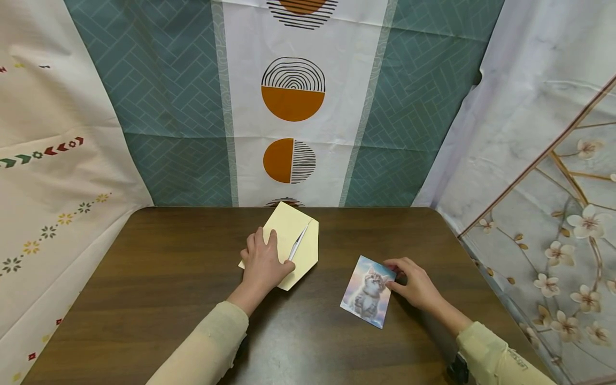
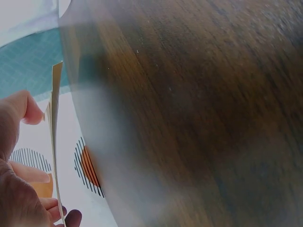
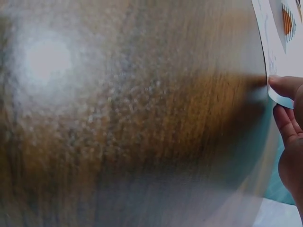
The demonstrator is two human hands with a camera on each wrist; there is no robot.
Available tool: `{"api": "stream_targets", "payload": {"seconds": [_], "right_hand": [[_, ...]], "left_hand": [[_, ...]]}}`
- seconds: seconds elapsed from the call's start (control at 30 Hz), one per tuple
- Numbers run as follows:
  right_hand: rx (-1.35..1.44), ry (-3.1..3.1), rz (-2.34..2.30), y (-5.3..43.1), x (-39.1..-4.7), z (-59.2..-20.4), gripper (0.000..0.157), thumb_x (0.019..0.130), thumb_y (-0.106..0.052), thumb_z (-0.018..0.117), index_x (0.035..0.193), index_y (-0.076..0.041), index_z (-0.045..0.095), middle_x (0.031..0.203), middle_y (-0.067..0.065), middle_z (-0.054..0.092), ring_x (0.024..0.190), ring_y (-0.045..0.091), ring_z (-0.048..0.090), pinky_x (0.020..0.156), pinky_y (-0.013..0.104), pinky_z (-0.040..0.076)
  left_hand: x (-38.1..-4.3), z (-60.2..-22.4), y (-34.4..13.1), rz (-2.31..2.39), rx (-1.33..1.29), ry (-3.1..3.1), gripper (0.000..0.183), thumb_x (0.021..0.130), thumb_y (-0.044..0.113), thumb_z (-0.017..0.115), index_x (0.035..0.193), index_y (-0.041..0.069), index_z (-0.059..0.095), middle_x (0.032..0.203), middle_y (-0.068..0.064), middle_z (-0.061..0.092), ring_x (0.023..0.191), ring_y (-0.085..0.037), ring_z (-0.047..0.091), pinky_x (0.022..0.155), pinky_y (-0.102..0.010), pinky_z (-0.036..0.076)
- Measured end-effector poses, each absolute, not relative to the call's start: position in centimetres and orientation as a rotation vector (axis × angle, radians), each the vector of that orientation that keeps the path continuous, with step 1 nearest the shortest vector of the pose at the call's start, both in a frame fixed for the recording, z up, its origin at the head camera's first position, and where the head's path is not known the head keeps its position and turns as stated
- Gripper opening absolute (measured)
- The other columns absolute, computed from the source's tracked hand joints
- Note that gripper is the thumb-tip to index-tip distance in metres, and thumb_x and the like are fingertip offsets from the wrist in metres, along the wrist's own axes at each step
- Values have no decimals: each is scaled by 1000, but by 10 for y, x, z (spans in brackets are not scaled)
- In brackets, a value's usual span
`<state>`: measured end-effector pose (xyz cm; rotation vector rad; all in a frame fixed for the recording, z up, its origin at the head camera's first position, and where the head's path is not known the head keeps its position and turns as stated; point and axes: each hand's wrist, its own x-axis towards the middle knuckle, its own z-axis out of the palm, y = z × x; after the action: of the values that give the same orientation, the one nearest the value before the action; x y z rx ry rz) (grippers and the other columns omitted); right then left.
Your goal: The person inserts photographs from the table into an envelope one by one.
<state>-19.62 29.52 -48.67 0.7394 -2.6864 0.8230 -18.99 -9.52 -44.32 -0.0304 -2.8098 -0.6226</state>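
A cream envelope [image 1: 304,246] with an open pointed flap is at the far middle of the table, a slim white pointed tool [image 1: 297,243] lying across its face. My left hand [image 1: 264,260] grips the envelope by its left side. In the left wrist view the envelope [image 2: 55,127] appears edge-on, between thumb and fingers. To the right is a picture card [image 1: 367,294] of a grey kitten against a pastel sky. My right hand [image 1: 414,283] pinches the card's upper right edge. The right wrist view shows the card's bent edge [image 3: 282,100] between thumb and fingers.
Both hands work over a dark brown wooden table [image 1: 159,299]. A patterned curtain [image 1: 178,107] hangs behind its far edge. Printed cloths flank it, a cream one [image 1: 58,160] on the left and a floral one [image 1: 539,214] on the right.
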Motion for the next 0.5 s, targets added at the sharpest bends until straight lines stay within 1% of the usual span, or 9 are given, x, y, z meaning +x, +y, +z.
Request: {"api": "stream_targets", "payload": {"seconds": [0.3, 0.5], "right_hand": [[671, -2800, 816, 297, -200, -485, 45, 75, -15, 81, 117, -7, 66, 98, 3, 61, 83, 16, 58, 70, 26, 49], [677, -2833, 815, 298, -201, -483, 44, 76, -16, 81, 117, -9, 66, 99, 3, 60, 83, 16, 57, 70, 26, 49]], "left_hand": [[-189, -443, -94, -633, -31, -2807, 79, 71, 35, 68, 140, 2, 46, 146, -24, 31, 128, -42, 31, 84, -59, 37], [-189, -443, -94, -628, -36, -2805, 79, 71, 36, 67, 140, 2, 47, 146, -25, 32, 127, -43, 31, 84, -59, 37]]}}
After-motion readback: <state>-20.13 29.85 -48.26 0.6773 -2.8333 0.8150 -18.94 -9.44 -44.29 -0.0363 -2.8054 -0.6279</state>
